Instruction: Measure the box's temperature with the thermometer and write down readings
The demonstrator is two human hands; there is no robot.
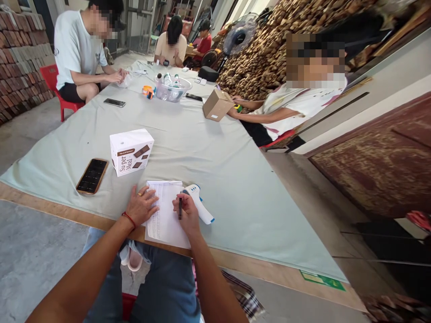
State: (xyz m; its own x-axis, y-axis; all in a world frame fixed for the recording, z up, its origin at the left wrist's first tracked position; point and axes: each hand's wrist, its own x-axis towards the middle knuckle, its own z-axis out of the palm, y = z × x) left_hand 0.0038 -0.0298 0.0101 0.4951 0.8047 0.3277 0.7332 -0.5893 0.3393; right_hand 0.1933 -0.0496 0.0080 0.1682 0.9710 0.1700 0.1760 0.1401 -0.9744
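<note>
A notepad (pixel 166 220) with handwriting on its page lies at the table's near edge, reaching slightly over it. My left hand (pixel 143 204) rests flat on the pad's left side with fingers spread; a ring and a red cord are on it. In my right hand (pixel 188 213) a dark pen (pixel 180 207) is pinched, held over the right part of the page. Just beyond that hand lies a white and blue infrared thermometer (pixel 198 204), partly hidden by it. Left of the pad are a white "Super Meal" box (pixel 132 152) and a phone (pixel 92 176) with a dark screen.
The table has a pale green cloth (pixel 256 211). Further off are another phone (pixel 114 102), an orange tape measure (pixel 148 92) and a plastic basin (pixel 173 92) of bottles. At right a person holds a cardboard box (pixel 217 105); others sit at left and the far end.
</note>
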